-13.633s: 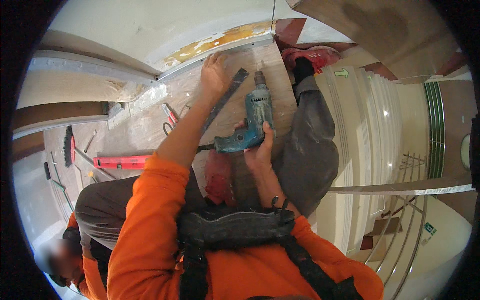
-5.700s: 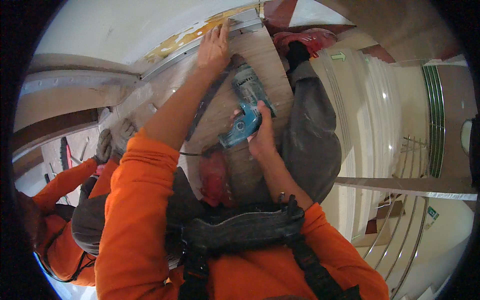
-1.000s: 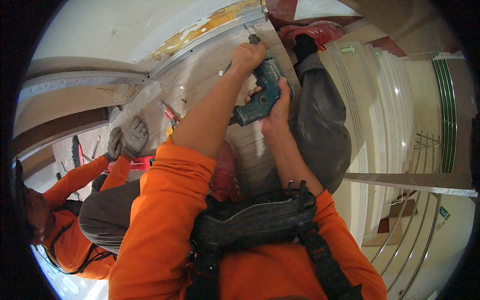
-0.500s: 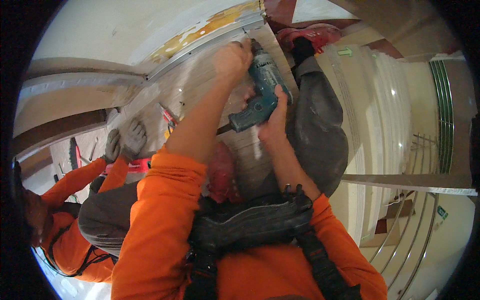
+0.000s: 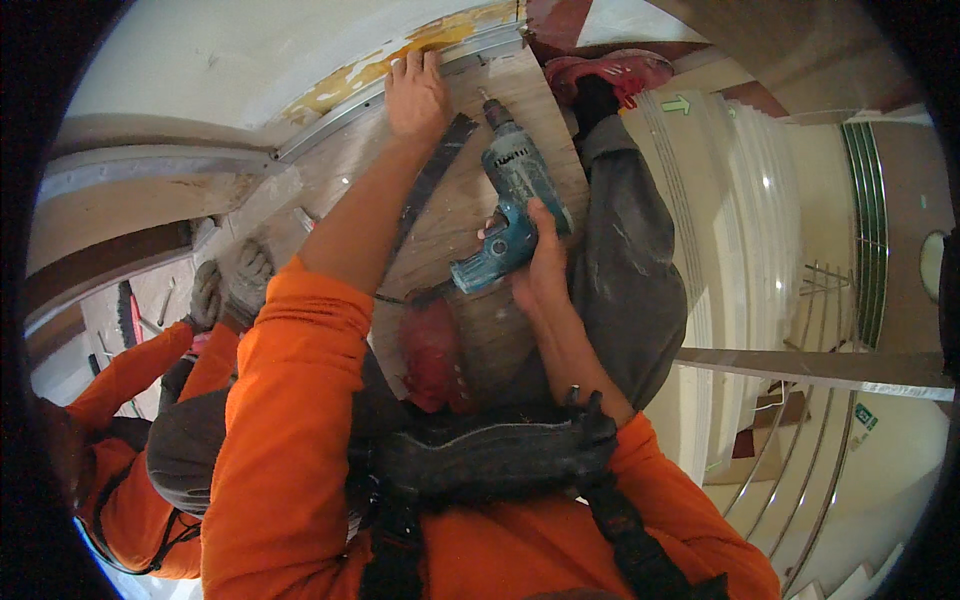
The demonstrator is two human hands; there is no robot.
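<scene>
My right hand (image 5: 543, 255) is wrapped round the handle of a blue-green power drill (image 5: 522, 175). The drill's bit points away from me toward the wall's foot, apart from it. Reaching out to the far left of the drill, my left hand (image 5: 416, 98) rests with stretched fingers at a grey metal track (image 5: 335, 122) along the base of the wall; its fingertips are partly hidden. A dark, straight-edged strip (image 5: 436, 165) lies on the wooden floor (image 5: 470, 220) between my left forearm and the drill.
My red shoe (image 5: 430, 350) and bent leg (image 5: 630, 240) frame the floor. At left, a co-worker's gloved hands (image 5: 225, 290) are near some tools. Pale stacked panels (image 5: 735, 270) stand at right, near metal rails (image 5: 820, 480). Yellow patches (image 5: 400, 55) mark the wall's lower edge.
My left hand has moved left, away from the drill's tip, to the track. The drill has swung slightly and drawn back toward me. The dark strip has come into view.
</scene>
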